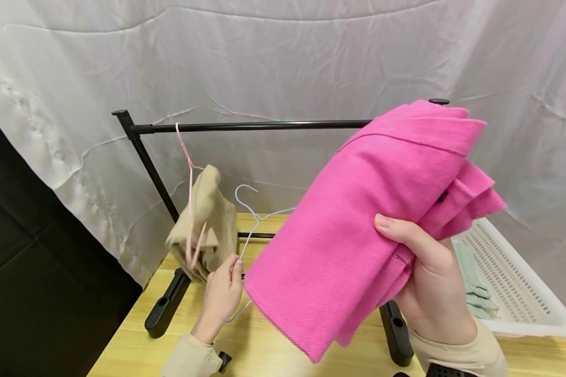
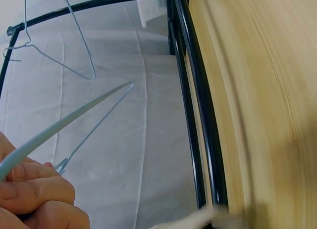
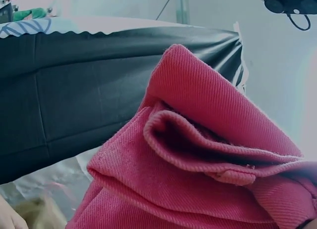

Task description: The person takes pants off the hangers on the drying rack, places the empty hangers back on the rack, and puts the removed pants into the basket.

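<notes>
The surface carries one rack and one basket. Hardware comprises one pink hanger and two blue hangers. Garments: one bright pink garment, one beige garment; green cloth, quantity indeterminate.

Garment I hold: vivid pink, finely ribbed all over, with one small black mark; deeper rose in my right wrist view.
Hanger I hold: pale blue, plain.
Hanging hanger: light pink, plain.
Hanging garment: khaki tan.
Rack: black throughout.
Basket: white, patterned with rows of narrow slots.
Cloth in basket: pale sage green.
Tabletop: yellow wood, darker grain streaks.
Backdrop: silvery grey-white.
Side sheet: black.
My sleeves: beige.
</notes>
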`<state>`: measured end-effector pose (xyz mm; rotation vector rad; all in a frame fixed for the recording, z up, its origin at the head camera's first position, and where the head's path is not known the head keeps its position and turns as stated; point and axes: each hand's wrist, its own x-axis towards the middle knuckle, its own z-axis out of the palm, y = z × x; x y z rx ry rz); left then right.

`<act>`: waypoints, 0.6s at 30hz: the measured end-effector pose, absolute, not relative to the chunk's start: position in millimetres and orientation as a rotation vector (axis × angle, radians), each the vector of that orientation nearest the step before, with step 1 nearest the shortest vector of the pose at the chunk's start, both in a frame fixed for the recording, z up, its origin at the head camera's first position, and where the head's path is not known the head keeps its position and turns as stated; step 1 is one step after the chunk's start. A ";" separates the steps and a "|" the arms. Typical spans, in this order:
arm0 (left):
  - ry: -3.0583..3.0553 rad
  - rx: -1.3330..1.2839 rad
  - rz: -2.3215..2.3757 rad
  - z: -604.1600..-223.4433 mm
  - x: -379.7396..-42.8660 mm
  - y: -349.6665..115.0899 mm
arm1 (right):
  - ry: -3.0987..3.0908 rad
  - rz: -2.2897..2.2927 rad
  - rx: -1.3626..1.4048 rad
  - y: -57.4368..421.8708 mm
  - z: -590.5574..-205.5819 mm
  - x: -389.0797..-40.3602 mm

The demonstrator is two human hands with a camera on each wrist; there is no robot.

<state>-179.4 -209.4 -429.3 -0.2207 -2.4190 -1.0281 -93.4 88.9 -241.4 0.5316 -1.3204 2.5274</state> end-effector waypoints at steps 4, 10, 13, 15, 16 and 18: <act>-2.453 -0.215 -1.044 -428.4 -179.2 -210.3 | -1.316 2.509 0.514 89.5 -240.8 -93.1; -2.505 -0.182 -1.027 -422.9 -177.5 -208.9 | -1.291 2.502 0.508 92.4 -239.4 -92.2; -2.512 -0.171 -1.032 -424.0 -178.5 -208.5 | -1.277 2.517 0.549 95.9 -239.3 -92.7; -2.517 -0.167 -1.048 -424.3 -178.4 -208.1 | -1.266 2.524 0.563 98.8 -239.0 -92.8; -2.518 -0.168 -1.056 -424.3 -178.4 -207.8 | -1.266 2.522 0.562 100.4 -238.7 -92.7; -2.517 -0.167 -1.063 -424.6 -178.3 -207.1 | -1.226 2.539 0.598 104.7 -238.5 -93.5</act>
